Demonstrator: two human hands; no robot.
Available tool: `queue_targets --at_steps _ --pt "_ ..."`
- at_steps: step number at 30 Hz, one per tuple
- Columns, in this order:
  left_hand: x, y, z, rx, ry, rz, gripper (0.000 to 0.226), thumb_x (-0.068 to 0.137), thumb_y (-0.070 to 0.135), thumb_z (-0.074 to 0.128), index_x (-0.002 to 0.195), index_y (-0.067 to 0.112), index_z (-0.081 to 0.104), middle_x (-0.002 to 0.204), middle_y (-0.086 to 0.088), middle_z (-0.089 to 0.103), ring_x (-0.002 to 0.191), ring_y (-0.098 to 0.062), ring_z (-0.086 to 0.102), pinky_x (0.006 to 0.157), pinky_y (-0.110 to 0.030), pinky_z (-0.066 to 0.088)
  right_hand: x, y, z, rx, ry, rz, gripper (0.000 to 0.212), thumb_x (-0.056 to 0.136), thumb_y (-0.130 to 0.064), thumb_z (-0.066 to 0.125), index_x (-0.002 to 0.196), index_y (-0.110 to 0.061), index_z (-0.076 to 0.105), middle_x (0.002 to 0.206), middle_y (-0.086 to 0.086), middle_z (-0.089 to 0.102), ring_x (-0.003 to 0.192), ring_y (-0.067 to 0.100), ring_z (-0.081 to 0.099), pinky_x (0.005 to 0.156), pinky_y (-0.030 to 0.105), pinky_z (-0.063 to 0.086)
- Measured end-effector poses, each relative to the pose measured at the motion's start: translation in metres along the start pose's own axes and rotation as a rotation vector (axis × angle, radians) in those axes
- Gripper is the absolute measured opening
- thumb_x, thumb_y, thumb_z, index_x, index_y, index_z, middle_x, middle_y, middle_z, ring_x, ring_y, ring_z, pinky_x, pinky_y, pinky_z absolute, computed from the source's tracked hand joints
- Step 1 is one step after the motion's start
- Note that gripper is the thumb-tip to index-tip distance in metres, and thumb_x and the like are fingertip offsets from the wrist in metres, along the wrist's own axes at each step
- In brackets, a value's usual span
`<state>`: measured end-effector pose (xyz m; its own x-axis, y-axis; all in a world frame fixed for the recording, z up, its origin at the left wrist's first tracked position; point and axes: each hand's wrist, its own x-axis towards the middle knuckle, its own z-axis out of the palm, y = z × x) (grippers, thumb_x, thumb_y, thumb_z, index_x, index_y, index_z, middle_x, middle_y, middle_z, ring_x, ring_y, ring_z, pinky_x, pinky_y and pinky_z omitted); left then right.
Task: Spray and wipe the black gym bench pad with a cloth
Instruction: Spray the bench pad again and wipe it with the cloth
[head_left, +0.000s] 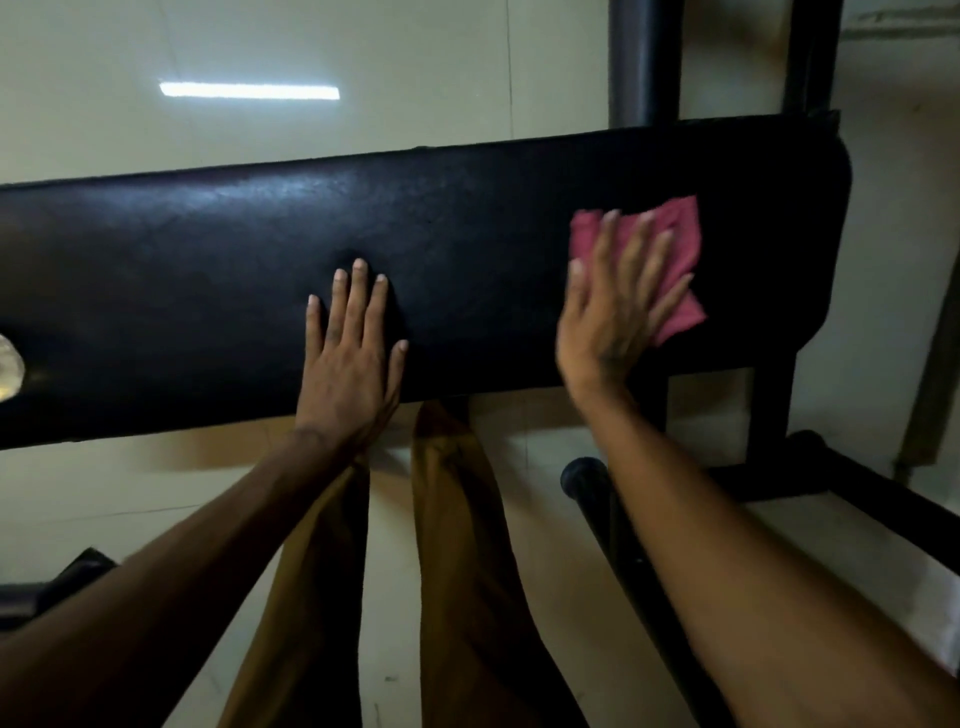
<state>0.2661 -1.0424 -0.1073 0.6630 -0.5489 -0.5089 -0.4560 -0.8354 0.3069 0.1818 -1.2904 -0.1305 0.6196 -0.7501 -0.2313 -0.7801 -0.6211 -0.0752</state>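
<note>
The black gym bench pad (218, 270) runs across the view from the left edge to the right, slightly tilted. My left hand (353, 353) lies flat on its middle, fingers spread, holding nothing. My right hand (618, 306) presses flat on a pink cloth (675, 228) near the pad's right end; the cloth's corners stick out beyond my fingers. A pale rounded object (8, 371) rests on the pad at the far left edge, mostly cut off, and I cannot tell what it is.
Black metal frame tubes (644, 62) rise behind the pad's right end. A floor bar with a round end cap (584, 475) runs below my right arm. My legs in brown trousers (457, 545) stand against the pad's near edge. The floor is pale tile.
</note>
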Motion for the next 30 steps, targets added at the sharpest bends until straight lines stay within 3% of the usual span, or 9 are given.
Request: queue_targets --at_steps 4,8,12,15,18,21,25,27,30 --pt "0.002 -0.002 -0.007 0.004 -0.030 0.004 0.070 0.104 0.050 0.018 0.162 0.014 0.005 0.169 -0.008 -0.007 0.156 -0.020 -0.011 0.127 -0.045 -0.004 -0.087 -0.026 0.023 0.005 -0.166 -0.271 0.059 0.106 -0.050 0.023 0.160 -0.029 0.019 0.169 0.005 0.012 0.156 0.028 0.005 0.122 0.061 0.001" --pt "0.003 -0.008 -0.008 0.055 -0.077 0.038 0.079 0.100 0.061 0.015 0.162 0.015 -0.001 0.169 -0.008 -0.011 0.156 -0.021 -0.013 0.127 -0.046 -0.003 -0.089 0.021 0.025 0.009 -0.168 -0.337 0.059 0.103 -0.049 0.034 0.159 -0.032 0.022 0.168 0.003 0.015 0.155 0.027 0.006 0.123 0.059 0.007" --pt "0.002 -0.004 -0.002 0.091 -0.074 0.046 0.086 0.099 0.066 0.017 0.161 0.010 -0.004 0.168 -0.013 -0.012 0.156 -0.027 -0.013 0.126 -0.053 -0.001 -0.043 0.090 0.000 0.062 -0.072 0.064 0.058 0.106 -0.054 0.029 0.159 -0.037 0.012 0.169 0.003 0.006 0.155 0.028 0.003 0.122 0.052 -0.002" --pt "0.003 0.005 0.002 0.113 -0.074 0.010 0.090 0.098 0.067 0.016 0.160 0.006 -0.006 0.167 -0.017 -0.014 0.155 -0.031 -0.015 0.125 -0.057 -0.003 0.005 0.146 -0.019 0.151 -0.021 0.359 0.061 0.104 -0.054 0.025 0.160 -0.030 0.018 0.169 0.008 0.009 0.155 0.032 0.006 0.124 0.054 0.004" --pt "0.004 0.011 0.005 0.109 -0.058 -0.013 0.091 0.098 0.066 0.016 0.159 0.003 -0.004 0.167 -0.020 -0.013 0.155 -0.035 -0.014 0.124 -0.060 -0.003 0.040 0.170 -0.025 0.302 0.040 0.520 0.064 0.101 -0.048 0.022 0.158 -0.021 0.029 0.167 0.015 0.015 0.153 0.036 0.015 0.123 0.041 0.014" --pt "0.005 0.013 0.006 0.120 -0.058 -0.019 0.088 0.100 0.064 0.016 0.159 0.001 -0.004 0.167 -0.022 -0.012 0.155 -0.037 -0.013 0.123 -0.062 -0.001 0.040 0.142 -0.015 0.356 0.157 0.655 0.055 0.104 -0.037 0.025 0.155 -0.020 0.037 0.167 0.016 0.015 0.154 0.035 0.014 0.121 0.033 0.007" --pt "0.004 0.007 0.005 0.095 -0.050 0.005 0.078 0.105 0.055 0.019 0.160 0.005 -0.004 0.167 -0.019 -0.014 0.155 -0.034 -0.014 0.125 -0.058 -0.003 -0.005 0.048 0.007 0.313 0.262 0.643 0.052 0.103 -0.034 0.030 0.153 -0.027 0.040 0.166 0.011 0.022 0.154 0.034 0.013 0.124 0.045 0.005" --pt "0.002 -0.005 0.001 -0.023 0.006 0.052 0.070 0.107 0.049 0.019 0.161 0.009 0.002 0.169 -0.014 -0.008 0.156 -0.028 -0.010 0.126 -0.052 -0.004 -0.044 -0.015 0.020 0.369 0.220 0.530 0.050 0.104 -0.031 0.035 0.153 -0.026 0.040 0.166 0.011 0.022 0.154 0.035 0.012 0.124 0.050 0.005" --pt "-0.002 -0.029 -0.004 -0.163 0.115 0.068 0.061 0.108 0.041 0.023 0.161 0.013 0.013 0.170 -0.008 0.005 0.157 -0.021 0.000 0.128 -0.047 0.001 -0.124 -0.105 0.035 0.402 0.021 0.183 0.049 0.107 -0.032 0.036 0.156 -0.030 0.034 0.168 0.008 0.015 0.156 0.032 0.002 0.125 0.053 0.001"
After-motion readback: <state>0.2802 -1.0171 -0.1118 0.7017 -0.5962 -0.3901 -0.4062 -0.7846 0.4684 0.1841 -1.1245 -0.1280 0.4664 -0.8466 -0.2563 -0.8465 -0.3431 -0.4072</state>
